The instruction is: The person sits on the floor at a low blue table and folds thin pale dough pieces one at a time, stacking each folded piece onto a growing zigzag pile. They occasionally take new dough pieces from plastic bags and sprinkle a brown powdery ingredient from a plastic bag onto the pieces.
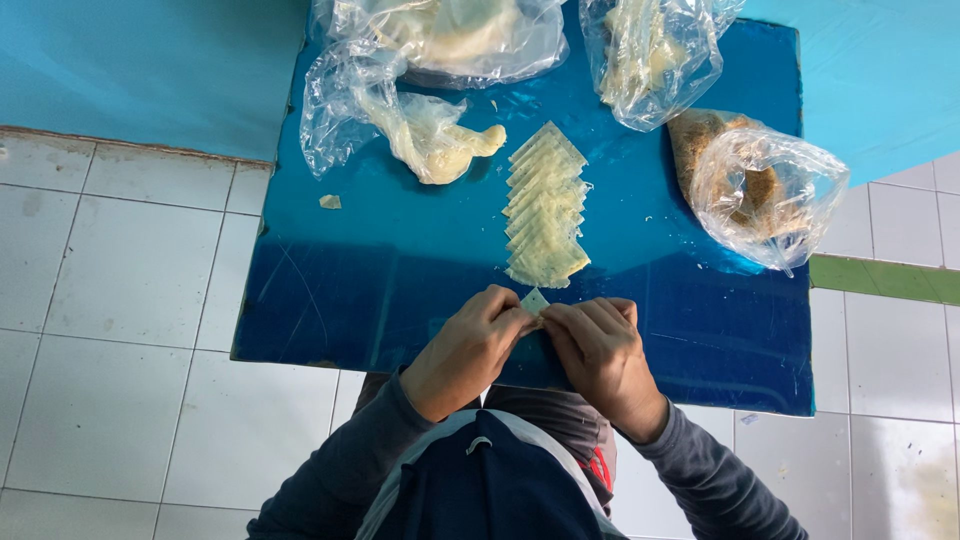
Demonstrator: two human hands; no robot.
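Head view showed a white tiled floor (110, 300) at far left, then a blue tabletop (400, 280). On it lay a small dough scrap (330, 202) and a plastic bag of pale dough (420, 125). The left hand (468, 350) and right hand (600, 355) met at the near edge, each grip pinched shut on one small pastry square (535, 301), just below the row of folded wrappers (545, 205). Pressing the edges evenly would likely seal it best. A bag of brown filling (760, 190) sat rightmost.
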